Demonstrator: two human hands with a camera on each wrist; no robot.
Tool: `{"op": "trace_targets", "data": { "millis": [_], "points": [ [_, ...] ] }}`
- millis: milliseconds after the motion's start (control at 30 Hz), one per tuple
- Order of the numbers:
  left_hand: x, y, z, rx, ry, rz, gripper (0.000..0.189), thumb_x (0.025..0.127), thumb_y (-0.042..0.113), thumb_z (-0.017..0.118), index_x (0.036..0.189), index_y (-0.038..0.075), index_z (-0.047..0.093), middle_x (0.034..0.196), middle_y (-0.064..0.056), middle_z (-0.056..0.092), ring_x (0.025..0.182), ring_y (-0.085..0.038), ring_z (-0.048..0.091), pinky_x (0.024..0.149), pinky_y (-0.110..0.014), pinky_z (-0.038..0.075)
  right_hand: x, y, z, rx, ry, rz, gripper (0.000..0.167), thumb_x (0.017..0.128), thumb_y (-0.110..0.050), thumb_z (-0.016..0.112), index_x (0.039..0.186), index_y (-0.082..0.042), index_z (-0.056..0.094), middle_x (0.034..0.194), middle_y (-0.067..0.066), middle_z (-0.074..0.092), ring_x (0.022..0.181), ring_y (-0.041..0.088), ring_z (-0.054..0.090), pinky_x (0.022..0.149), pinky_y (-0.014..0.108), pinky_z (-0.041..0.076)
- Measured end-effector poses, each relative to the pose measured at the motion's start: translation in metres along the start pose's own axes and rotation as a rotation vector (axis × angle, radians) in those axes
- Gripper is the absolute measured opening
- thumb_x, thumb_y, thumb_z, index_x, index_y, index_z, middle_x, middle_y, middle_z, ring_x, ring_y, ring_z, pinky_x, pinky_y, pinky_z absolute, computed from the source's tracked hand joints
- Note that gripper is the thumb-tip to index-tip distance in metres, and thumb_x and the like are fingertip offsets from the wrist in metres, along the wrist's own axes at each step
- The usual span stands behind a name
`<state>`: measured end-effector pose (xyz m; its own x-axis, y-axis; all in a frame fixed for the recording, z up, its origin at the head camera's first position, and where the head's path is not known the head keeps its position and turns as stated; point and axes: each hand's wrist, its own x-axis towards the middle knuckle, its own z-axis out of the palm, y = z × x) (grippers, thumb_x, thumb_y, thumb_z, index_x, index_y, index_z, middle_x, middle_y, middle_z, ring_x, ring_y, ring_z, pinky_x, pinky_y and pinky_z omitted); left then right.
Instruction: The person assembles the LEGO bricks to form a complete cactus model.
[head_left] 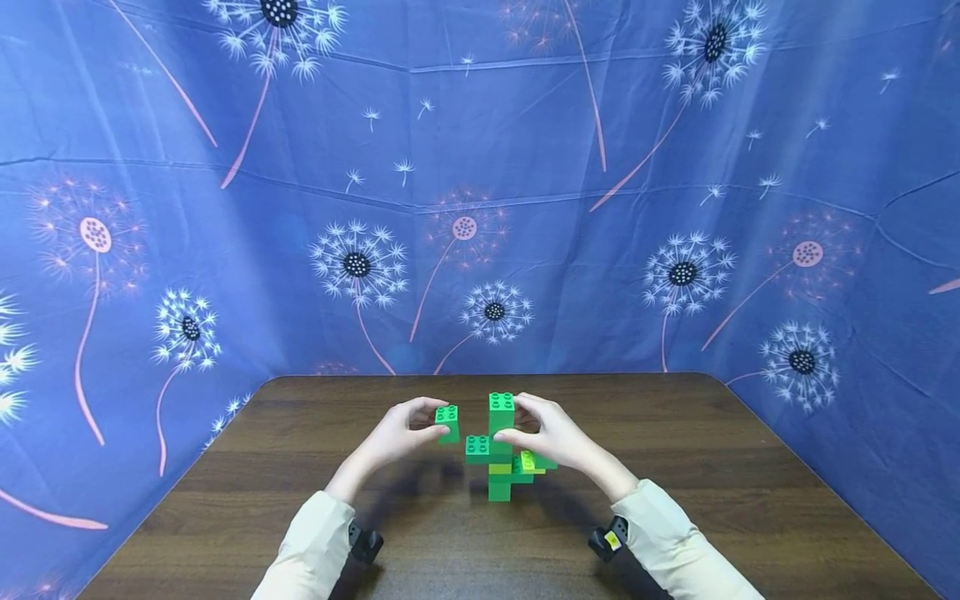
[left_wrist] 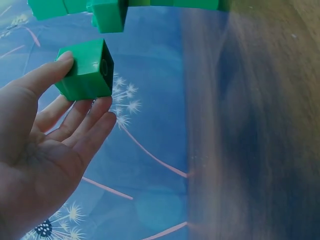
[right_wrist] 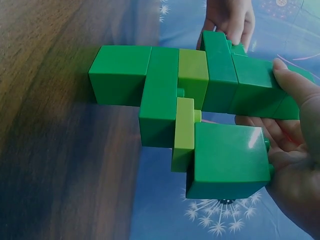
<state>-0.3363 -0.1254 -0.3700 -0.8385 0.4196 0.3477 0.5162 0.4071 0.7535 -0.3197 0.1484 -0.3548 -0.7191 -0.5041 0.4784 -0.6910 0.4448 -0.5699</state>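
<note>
My left hand point(head_left: 396, 435) pinches a green toy building brick point(head_left: 448, 427) between thumb and fingertips, its studs facing up. In the left wrist view this brick point(left_wrist: 82, 72) hangs in the air, apart from the other bricks. My right hand point(head_left: 553, 435) grips the upper column of a built brick figure point(head_left: 501, 417), thumb on the near side. The figure stands upright on the table. Green and yellow-green bricks make it up, with a green arm point(head_left: 477, 448) jutting left, level with the thumb. Lower on the right, a yellow-green brick point(right_wrist: 184, 135) and a tall green brick point(right_wrist: 230, 152) stick out.
The brown wooden table point(head_left: 420, 542) spreads under both hands. Behind and beside it hangs a blue cloth point(head_left: 585, 317) with a dandelion print. Each wrist wears a small black camera, one on the left point(head_left: 366, 543) and one on the right point(head_left: 606, 540).
</note>
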Motion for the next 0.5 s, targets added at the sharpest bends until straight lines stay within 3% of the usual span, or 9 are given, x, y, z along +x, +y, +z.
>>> {"op": "trace_targets", "data": {
  "millis": [333, 500],
  "points": [
    [0.0, 0.01, 0.0, -0.026, 0.015, 0.011, 0.041, 0.086, 0.02, 0.069, 0.121, 0.003, 0.058, 0.105, -0.012, 0.068, 0.095, -0.023, 0.065, 0.079, -0.026, 0.05, 0.001, -0.001, -0.001, 0.014, -0.013, 0.033, 0.025, 0.083, -0.029, 0.071, 0.085, -0.01, 0.054, 0.084, 0.001, 0.06, 0.08, 0.012, 0.061, 0.076, 0.032, 0.052],
    [0.0, 0.013, 0.002, -0.054, 0.002, 0.012, 0.041, 0.086, 0.015, 0.068, 0.123, 0.0, 0.057, 0.105, -0.016, 0.067, 0.096, -0.027, 0.065, 0.08, -0.032, 0.051, 0.001, -0.002, -0.001, 0.014, -0.022, 0.037, 0.025, 0.084, -0.031, 0.07, 0.085, -0.012, 0.053, 0.084, -0.001, 0.06, 0.08, 0.01, 0.061, 0.077, 0.029, 0.052]
  ]
}}
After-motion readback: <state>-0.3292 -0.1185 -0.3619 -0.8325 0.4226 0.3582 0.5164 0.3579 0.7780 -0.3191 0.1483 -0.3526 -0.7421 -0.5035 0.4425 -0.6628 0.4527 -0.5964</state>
